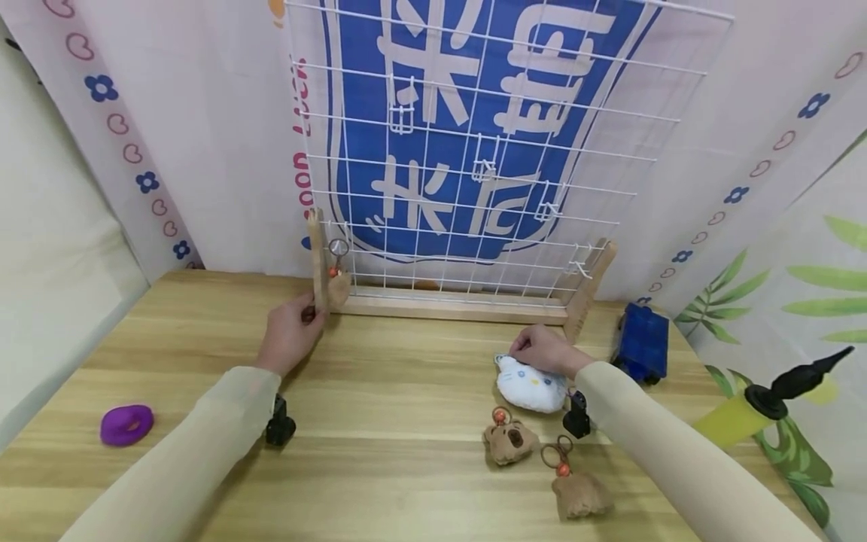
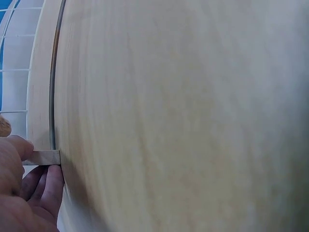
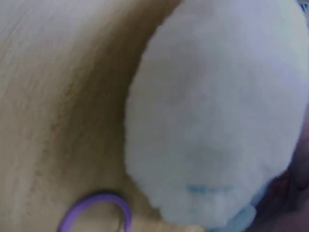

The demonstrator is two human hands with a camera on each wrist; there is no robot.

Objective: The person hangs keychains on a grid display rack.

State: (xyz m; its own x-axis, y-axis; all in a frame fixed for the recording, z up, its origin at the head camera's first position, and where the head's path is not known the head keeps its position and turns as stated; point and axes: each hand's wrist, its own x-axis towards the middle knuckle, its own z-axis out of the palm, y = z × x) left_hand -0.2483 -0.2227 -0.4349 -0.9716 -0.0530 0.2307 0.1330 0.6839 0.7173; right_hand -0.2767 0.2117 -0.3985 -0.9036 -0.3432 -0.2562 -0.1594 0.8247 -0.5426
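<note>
With twelve at the desk's (image 1: pixel 379 452) far edge, the left hand (image 1: pixel 290 331), at ten o'clock, grips the foot of a pale wooden side post (image 1: pixel 320 260), thumb and fingers on either side of it. The post belongs to a white wire-grid rack with a pale wooden base (image 1: pixel 447 306) at twelve; a small brown plush charm (image 1: pixel 339 290) hangs just beside it.

The right hand (image 1: pixel 545 350), at two o'clock, pinches the upper edge of a white plush cat-face pouch (image 1: pixel 531 385) with blue eyes and a yellow nose, which lies between two and three o'clock. At the pouch's seven sits a brown plush bear-head keychain (image 1: pixel 509 442); at its five, another brown plush keychain (image 1: pixel 581 495) with an orange bead.

A dark blue boxy object (image 1: pixel 642 339) stands at the right hand's three, a yellow cylinder with a black nozzle (image 1: pixel 731 416) at the desk's three, and a purple ring-shaped object (image 1: pixel 111 427) at nine.

Behind the grid, a white printed cloth (image 1: pixel 237 150) reads "GOOD LUCK" in pink, running sideways; its blue panel bears large white Chinese characters, partly cut off.
</note>
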